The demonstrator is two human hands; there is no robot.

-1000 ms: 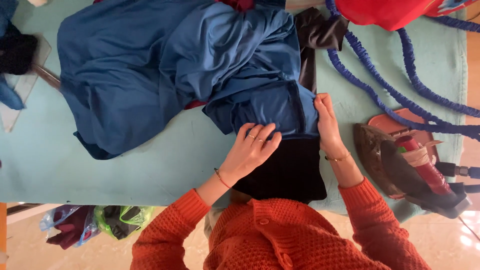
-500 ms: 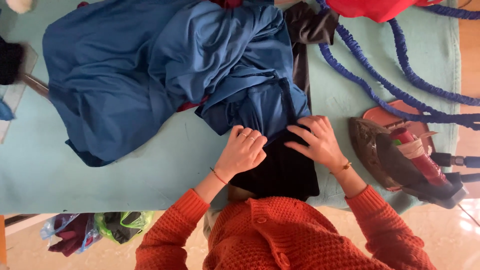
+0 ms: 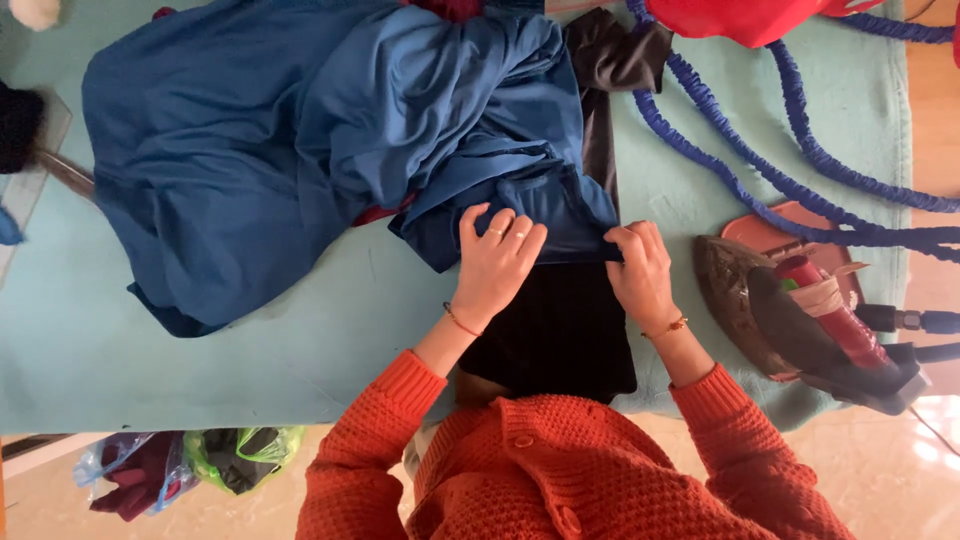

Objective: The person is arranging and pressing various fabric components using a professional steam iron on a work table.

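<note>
Blue satin-like cloth (image 3: 300,150), heaped in deep folds across most of the pale green padded table (image 3: 150,340), with its near edge drawn down over a black fabric panel (image 3: 560,330) at the table's front. Compared with half a second ago: left hand (image 3: 497,262) pushed slightly farther up onto the blue edge, fingers more spread; right hand (image 3: 640,270) shifted outward from the middle of the black panel to the blue hem's right corner. Left hand now lying flat, palm down, pressing the hem, gripping nothing. Right hand curled, thumb and fingertips pinched shut on the corner of the hem where blue meets black. Blue cloth smooth and faintly glossy, flattest along the held edge, bunched and twisted higher up near the table's far side; a sliver of red showing beneath it at the left. Just to the right, well clear of the fingers, a dark iron (image 3: 800,320) resting on a reddish stand, with a blue braided cord (image 3: 740,180) looping across the table behind it. Orange knitted sleeves (image 3: 380,440) at the bottom.
</note>
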